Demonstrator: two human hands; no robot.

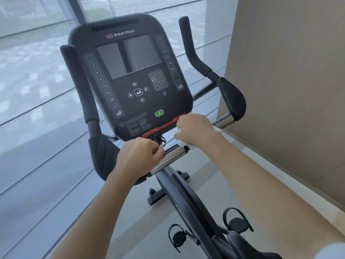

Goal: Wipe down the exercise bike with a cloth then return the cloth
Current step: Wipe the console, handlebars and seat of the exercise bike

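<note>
Mid-wipe at frame centre: right hand (194,128) fingers gripping cloth (180,141) on chrome bar (172,156); left hand (141,154) fingers pinching cable; next, sliding along.

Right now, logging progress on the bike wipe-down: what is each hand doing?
Left hand: fingers curled, gripping the shiny chrome handlebar bar.
Right hand: closed over the white cloth, pressing it on the bar.
</note>
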